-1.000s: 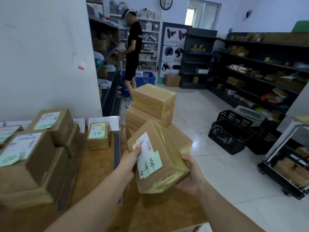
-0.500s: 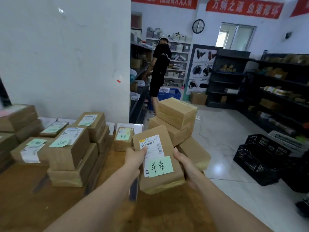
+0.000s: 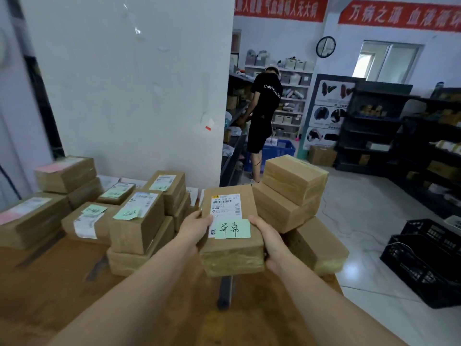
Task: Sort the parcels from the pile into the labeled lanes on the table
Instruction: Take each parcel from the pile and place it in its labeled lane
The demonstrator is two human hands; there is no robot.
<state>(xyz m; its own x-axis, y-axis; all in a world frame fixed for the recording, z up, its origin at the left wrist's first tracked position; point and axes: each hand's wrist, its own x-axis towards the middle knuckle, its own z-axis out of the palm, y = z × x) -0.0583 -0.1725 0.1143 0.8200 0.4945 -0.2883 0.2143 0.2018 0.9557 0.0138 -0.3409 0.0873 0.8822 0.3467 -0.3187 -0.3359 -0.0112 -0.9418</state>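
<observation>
I hold a brown cardboard parcel [image 3: 232,248] above the wooden table [image 3: 62,283], its top bearing a white shipping label and a green handwritten note. My left hand [image 3: 195,227] grips its left edge with the thumb on the label. My right hand [image 3: 270,242] grips its right side. Just right of it stands the pile of plain taped parcels [image 3: 291,193], three of them showing. To the left, sorted parcels [image 3: 136,221] with green notes sit stacked in rows, and others [image 3: 64,172] with pink labels stand farther left.
A dark divider strip [image 3: 224,290] runs along the table under the held parcel. A white wall rises behind the table. A person in black [image 3: 264,116] stands at shelves beyond. Black crates [image 3: 424,260] sit on the tiled floor at right, by dark shelving [image 3: 389,131].
The parcel has moved left from over the pile's edge and been levelled, label up, over the table. The view has swung left, showing more of the sorted stacks.
</observation>
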